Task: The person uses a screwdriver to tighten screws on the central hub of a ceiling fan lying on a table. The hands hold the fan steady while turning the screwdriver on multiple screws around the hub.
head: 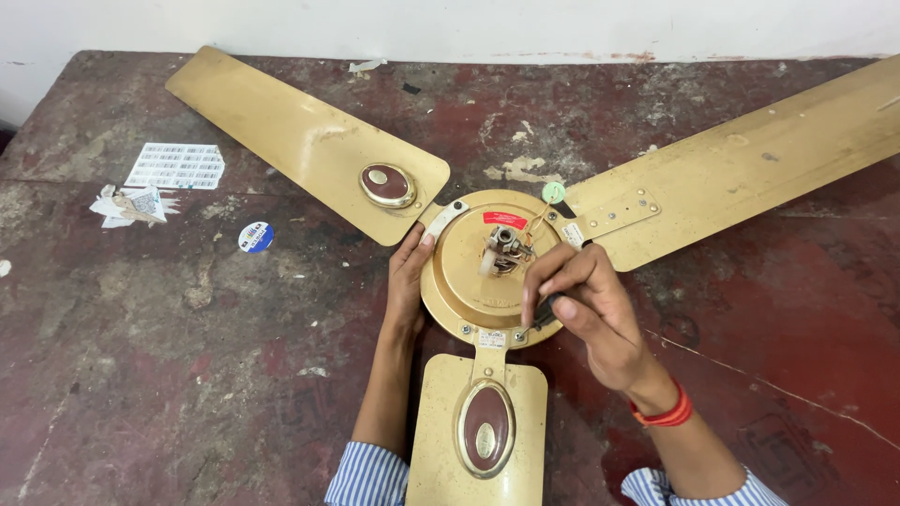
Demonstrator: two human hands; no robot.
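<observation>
A gold ceiling fan lies flat on a worn dark red table (187, 375). Its round motor housing (469, 272) sits in the middle, with a short shaft and wires (506, 251) at the centre. My left hand (408, 276) rests flat against the housing's left rim. My right hand (586, 305) pinches a small dark tool (544, 314), tip down at a screw on the lower right rim. Three blades spread out: one to the upper left (291, 131), one to the right (750, 159), one toward me (480, 431).
A white printed paper (176, 166) and torn paper scraps (131, 206) lie at the left. A small round blue and white sticker (255, 237) is stuck on the table. A white wall (450, 23) borders the far edge.
</observation>
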